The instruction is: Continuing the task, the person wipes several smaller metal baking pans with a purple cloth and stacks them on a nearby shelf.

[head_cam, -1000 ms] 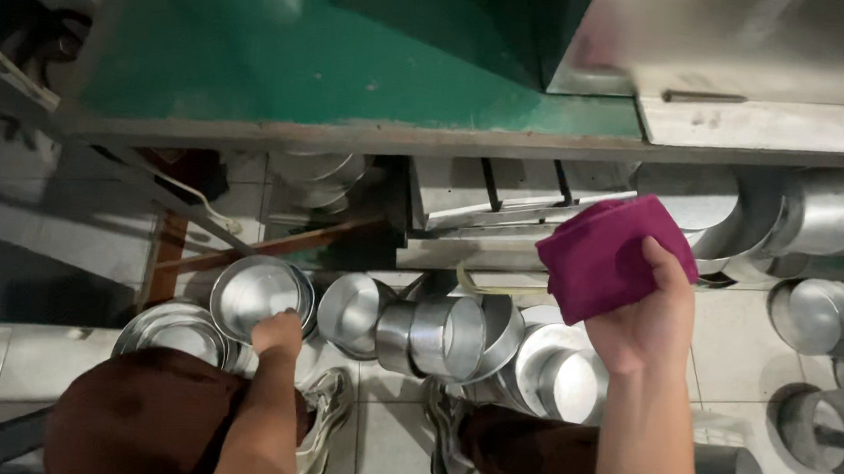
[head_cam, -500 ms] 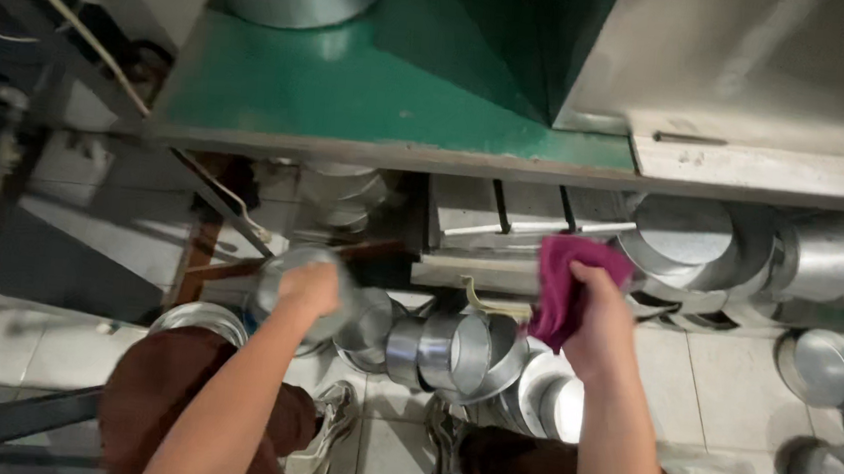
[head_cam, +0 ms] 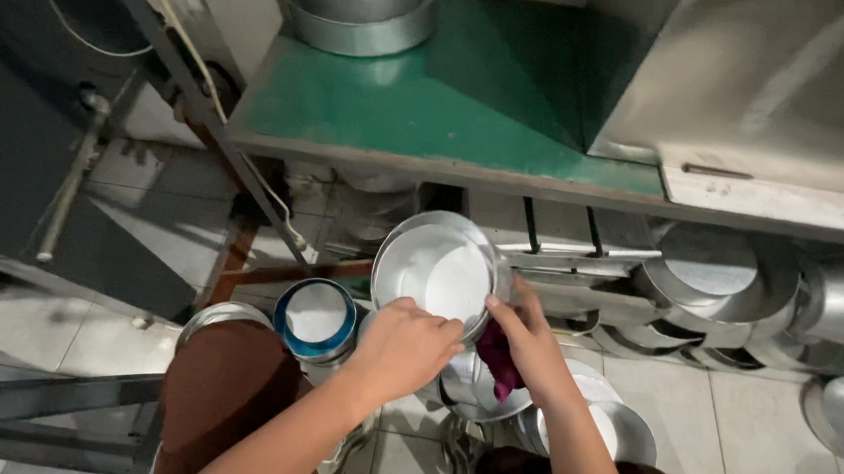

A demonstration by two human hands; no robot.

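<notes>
My left hand (head_cam: 406, 344) grips the lower rim of a round aluminium pan (head_cam: 436, 270), held up with its open inside facing me. My right hand (head_cam: 530, 344) touches the pan's right rim with its fingers and keeps a magenta cloth (head_cam: 496, 358) bunched under the palm. Both hands are in front of my knees, below the edge of the green table (head_cam: 453, 99). Several more aluminium pans lie on the floor beneath the hands, partly hidden by my arms.
A blue-rimmed pan (head_cam: 315, 317) lies on the floor to the left. Stacked pans (head_cam: 360, 1) stand on the table's far end. A steel cabinet (head_cam: 775, 84) sits at right, more pans (head_cam: 729, 286) lie under it, and a metal frame (head_cam: 37, 407) is at lower left.
My left hand has lifted a pan from the floor pile up in front of me. My right hand came down and left with the cloth to the pan's rim. The view tilted forward.
</notes>
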